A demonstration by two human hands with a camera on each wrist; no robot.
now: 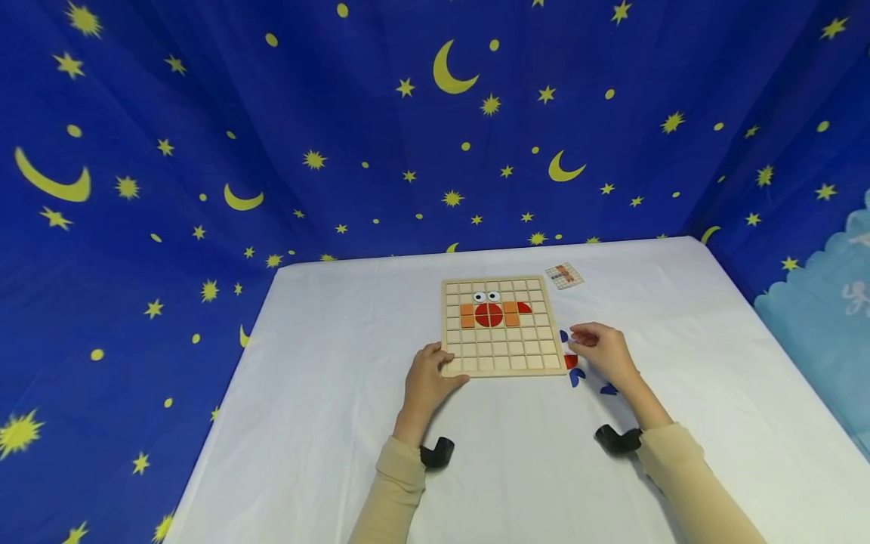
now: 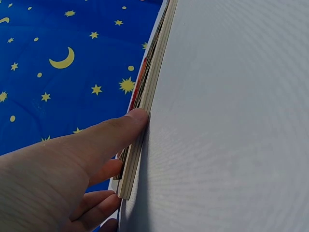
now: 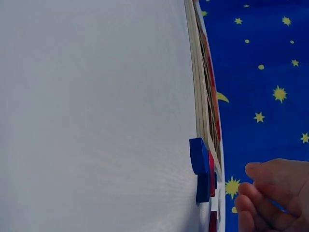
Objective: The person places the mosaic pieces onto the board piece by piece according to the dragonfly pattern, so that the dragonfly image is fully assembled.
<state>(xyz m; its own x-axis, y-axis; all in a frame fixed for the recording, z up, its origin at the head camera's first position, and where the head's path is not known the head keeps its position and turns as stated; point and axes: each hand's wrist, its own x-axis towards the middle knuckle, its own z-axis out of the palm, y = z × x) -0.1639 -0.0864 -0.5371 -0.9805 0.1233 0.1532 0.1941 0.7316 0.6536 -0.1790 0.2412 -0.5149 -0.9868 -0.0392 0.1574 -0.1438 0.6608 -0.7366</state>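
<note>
A square wooden grid board (image 1: 499, 360) lies on the table. My left hand (image 1: 427, 378) holds its near left corner, with the thumb (image 2: 137, 116) along the front edge and the other fingers at the left side. Set in the grid are two round eye pieces (image 1: 485, 297), a red circle of quarter pieces (image 1: 488, 315), orange squares (image 1: 511, 314) either side and a red quarter piece (image 1: 524, 307). Beyond the right edge hovers my right hand (image 1: 603, 353), fingers loosely bent, with nothing visible in it. Red (image 1: 570, 362) and blue pieces (image 1: 576, 376) lie just beneath and beside it.
A small pattern card (image 1: 565, 276) sits behind the board's far right corner. Another blue piece (image 1: 609, 389) rests near the right wrist. Black curved mounts (image 1: 438, 453) show at both wrists. A blue star-patterned curtain (image 1: 381, 121) hangs behind the white-covered table (image 1: 326, 393).
</note>
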